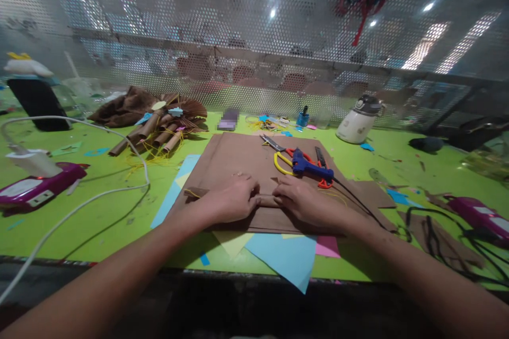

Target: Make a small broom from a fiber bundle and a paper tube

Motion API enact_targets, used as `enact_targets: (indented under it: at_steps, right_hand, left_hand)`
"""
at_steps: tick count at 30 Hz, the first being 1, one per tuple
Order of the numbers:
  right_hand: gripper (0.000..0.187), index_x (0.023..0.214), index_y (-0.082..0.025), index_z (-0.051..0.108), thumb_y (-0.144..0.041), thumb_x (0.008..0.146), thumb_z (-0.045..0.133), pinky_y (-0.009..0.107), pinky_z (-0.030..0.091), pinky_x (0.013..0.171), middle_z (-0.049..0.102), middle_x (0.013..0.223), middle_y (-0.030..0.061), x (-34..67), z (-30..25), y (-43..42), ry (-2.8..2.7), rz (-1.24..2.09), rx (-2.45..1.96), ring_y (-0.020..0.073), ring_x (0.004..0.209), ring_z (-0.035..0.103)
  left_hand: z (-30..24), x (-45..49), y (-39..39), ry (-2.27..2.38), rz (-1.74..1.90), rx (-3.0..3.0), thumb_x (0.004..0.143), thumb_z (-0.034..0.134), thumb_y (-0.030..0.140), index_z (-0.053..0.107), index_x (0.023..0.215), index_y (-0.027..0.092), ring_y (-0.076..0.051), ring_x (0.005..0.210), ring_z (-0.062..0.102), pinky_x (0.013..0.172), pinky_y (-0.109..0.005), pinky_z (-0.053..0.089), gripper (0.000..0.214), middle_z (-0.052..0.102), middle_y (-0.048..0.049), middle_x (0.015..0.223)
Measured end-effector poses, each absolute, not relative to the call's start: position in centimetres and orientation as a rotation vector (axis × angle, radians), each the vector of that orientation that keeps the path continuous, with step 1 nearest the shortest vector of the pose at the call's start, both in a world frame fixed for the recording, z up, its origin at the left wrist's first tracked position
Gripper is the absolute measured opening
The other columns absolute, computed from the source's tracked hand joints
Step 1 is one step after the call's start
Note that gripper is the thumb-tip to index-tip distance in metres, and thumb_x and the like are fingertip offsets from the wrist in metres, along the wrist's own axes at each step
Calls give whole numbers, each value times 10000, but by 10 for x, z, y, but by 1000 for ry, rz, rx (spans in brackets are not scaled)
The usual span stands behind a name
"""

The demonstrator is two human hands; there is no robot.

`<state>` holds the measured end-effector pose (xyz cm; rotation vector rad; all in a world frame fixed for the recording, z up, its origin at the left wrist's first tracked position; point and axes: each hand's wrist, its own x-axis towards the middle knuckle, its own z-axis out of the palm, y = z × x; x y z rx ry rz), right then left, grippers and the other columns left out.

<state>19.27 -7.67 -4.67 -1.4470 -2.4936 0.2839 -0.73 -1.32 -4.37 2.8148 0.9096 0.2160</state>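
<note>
A narrow roll of brown paper (269, 201) lies crosswise on a stack of brown paper sheets (234, 153). My left hand (234, 198) is closed on its left part, fingertips and thumb pressed to it. On the right part, my right hand (300, 198) pinches the same roll. Between my hands a short stretch of it shows; much of the rest is hidden under the fingers. A thin yellow string (193, 193) rests by the roll's left end. Just beyond my right hand lie a blue glue gun (312, 167) and scissors (272, 143).
Blue paper (282, 257) juts past the table's front edge. Left are brown paper tubes with fans (163, 130), a purple power strip (43, 185) and a white cable (147, 175). A white bottle (358, 122) stands back right; a black cord (361, 204) trails right. Perforated metal panelling (254, 26) rises behind.
</note>
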Motion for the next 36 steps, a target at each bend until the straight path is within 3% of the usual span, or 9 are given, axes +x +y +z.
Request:
enact_targets:
  at_steps: [5, 11, 17, 29, 32, 36]
  right_hand:
    - [182, 831, -147, 593, -161, 916, 433, 275, 391, 757, 569, 926, 84, 192, -43, -74, -2515, 278, -1478, 172, 859, 527]
    - [123, 860, -151, 569, -197, 908, 465, 259, 371, 635, 582, 850, 62, 190, -40, -75, -2397, 298, -1628, 157, 738, 513]
    - [192, 751, -156, 574, -141, 901, 455, 323, 423, 763, 579, 845, 92, 189, -55, -77, -2291, 34, -1441, 204, 859, 501]
    - [231, 997, -147, 615, -171, 944, 392, 405, 433, 832, 602, 1009, 125, 196, -74, -81, -2383, -60, -1412, 244, 938, 475]
    - [255, 1117, -164, 582, -192, 950, 391, 405, 435, 848, 590, 1073, 119, 199, -74, -77, -2365, -38, -1422, 244, 980, 467]
    - [285, 1175, -173, 566, -222, 955, 391, 386, 448, 800, 589, 1009, 118, 202, -74, -74, -2358, -34, -1456, 236, 947, 476]
  left_hand:
    - [-47, -8, -23, 940, 426, 2940, 902, 435, 324, 600, 915, 158, -231, 871, 512, 769, -359, 413, 235, 575, -95, 916]
    - [-55, -7, -29, 734, 396, 3114, 927, 393, 259, 637, 869, 147, -221, 829, 485, 775, -366, 400, 274, 585, -95, 860]
    - [-61, -6, -20, 773, 385, 3143, 936, 378, 241, 641, 835, 153, -219, 811, 472, 721, -359, 389, 295, 584, -88, 837]
    - [-61, -5, -20, 883, 401, 3073, 953, 325, 274, 612, 930, 142, -225, 859, 465, 775, -364, 408, 317, 550, -101, 906]
    - [-64, -6, -20, 951, 434, 3085, 933, 386, 303, 588, 962, 141, -234, 889, 467, 806, -386, 416, 261, 542, -107, 954]
    - [-68, -7, -18, 987, 432, 3131, 900, 455, 280, 581, 971, 153, -240, 880, 477, 790, -397, 426, 192, 546, -108, 962]
